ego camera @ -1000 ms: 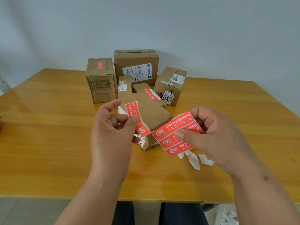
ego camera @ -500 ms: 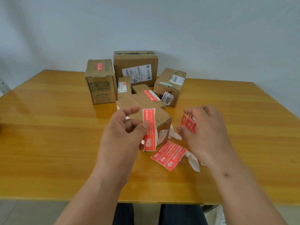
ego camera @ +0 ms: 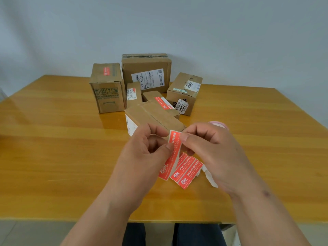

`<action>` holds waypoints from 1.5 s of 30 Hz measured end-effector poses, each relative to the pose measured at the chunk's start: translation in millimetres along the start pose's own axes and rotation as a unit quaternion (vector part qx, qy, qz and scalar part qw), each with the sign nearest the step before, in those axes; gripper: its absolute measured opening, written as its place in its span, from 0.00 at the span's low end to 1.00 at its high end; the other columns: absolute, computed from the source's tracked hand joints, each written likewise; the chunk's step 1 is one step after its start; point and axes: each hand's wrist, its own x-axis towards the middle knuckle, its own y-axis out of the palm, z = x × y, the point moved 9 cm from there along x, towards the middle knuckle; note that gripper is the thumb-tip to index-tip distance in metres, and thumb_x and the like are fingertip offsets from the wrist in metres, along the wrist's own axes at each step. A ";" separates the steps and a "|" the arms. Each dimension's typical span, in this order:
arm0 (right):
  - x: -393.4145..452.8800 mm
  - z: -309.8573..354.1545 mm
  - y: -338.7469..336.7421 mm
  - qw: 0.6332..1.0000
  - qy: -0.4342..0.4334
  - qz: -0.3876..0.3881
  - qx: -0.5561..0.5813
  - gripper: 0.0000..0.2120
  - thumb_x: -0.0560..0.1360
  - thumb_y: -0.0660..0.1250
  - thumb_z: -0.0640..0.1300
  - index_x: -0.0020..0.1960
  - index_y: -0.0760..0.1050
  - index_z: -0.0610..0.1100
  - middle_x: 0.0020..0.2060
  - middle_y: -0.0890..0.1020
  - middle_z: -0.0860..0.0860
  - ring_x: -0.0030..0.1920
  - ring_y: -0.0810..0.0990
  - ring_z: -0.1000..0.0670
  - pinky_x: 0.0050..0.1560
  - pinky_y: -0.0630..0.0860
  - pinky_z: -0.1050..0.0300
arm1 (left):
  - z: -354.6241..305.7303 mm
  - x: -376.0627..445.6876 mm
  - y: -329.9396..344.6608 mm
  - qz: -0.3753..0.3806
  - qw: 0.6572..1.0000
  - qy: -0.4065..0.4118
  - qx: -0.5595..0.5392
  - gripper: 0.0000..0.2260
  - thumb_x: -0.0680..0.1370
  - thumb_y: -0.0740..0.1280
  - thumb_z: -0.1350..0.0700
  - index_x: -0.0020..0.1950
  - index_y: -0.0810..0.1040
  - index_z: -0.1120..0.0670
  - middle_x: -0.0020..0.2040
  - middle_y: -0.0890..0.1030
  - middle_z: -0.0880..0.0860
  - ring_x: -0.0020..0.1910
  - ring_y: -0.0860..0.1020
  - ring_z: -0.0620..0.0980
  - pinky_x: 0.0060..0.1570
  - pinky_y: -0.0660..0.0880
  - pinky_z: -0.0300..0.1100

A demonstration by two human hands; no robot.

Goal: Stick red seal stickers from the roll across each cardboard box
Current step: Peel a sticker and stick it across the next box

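A single red seal sticker (ego camera: pixel 173 153) on its white backing hangs upright between my hands. My left hand (ego camera: pixel 143 153) pinches its left edge with thumb and fingers. My right hand (ego camera: pixel 211 150) pinches its top right corner. Under my hands a strip of red stickers (ego camera: pixel 188 172) lies flat on the table. The sticker roll (ego camera: pixel 219 124) shows as a pink-white edge behind my right hand. A flat cardboard box (ego camera: pixel 152 118) lies just beyond my hands, with nothing red on the part of its top that shows.
Several more cardboard boxes stand at the back: a tall box (ego camera: pixel 107 87) with a red sticker on top, a large box (ego camera: pixel 146 71), a right box (ego camera: pixel 184 93), two small ones. White backing scraps (ego camera: pixel 210 178) lie by the strip. The wooden table (ego camera: pixel 53 148) ends near me.
My right hand has let go of the sticker strip, which now lies on the table, and has come left to pinch the single sticker that my left hand holds.
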 end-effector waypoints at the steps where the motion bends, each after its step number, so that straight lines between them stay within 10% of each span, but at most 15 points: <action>1: -0.5 -1.0 -0.5 1.000 0.004 0.001 0.001 0.10 0.75 0.66 0.47 0.35 0.79 0.48 0.30 0.80 0.55 0.32 0.78 0.58 0.37 0.74 0.61 | -0.4 -0.6 0.8 0.005 1.000 0.002 -0.003 0.03 0.76 0.67 0.56 0.48 0.76 0.49 0.38 0.83 0.52 0.36 0.82 0.46 0.33 0.75 0.36; 17: -4.1 -1.8 -3.6 1.000 -0.007 0.017 0.011 0.09 0.71 0.66 0.44 0.33 0.81 0.51 0.29 0.82 0.54 0.31 0.78 0.57 0.35 0.74 0.61 | -27.9 -8.1 4.1 -0.038 0.966 0.136 0.217 0.09 0.76 0.68 0.58 0.41 0.78 0.44 0.42 0.80 0.42 0.43 0.77 0.39 0.35 0.71 0.27; 26: -4.6 1.1 -6.0 0.998 -0.046 0.032 -0.004 0.08 0.69 0.63 0.48 0.37 0.81 0.50 0.30 0.82 0.53 0.33 0.79 0.56 0.34 0.74 0.60 | -22.2 -9.3 9.1 0.033 0.989 0.070 0.125 0.17 0.64 0.62 0.35 0.44 0.81 0.43 0.41 0.83 0.42 0.45 0.82 0.42 0.37 0.79 0.35; 45: -1.9 8.9 -3.1 0.979 -0.124 0.019 -0.162 0.08 0.73 0.64 0.48 0.38 0.79 0.50 0.33 0.79 0.57 0.36 0.77 0.56 0.33 0.68 0.69 | -28.2 -2.6 1.8 -0.017 0.971 0.085 0.223 0.05 0.74 0.70 0.48 0.40 0.83 0.47 0.33 0.82 0.40 0.34 0.79 0.36 0.27 0.68 0.26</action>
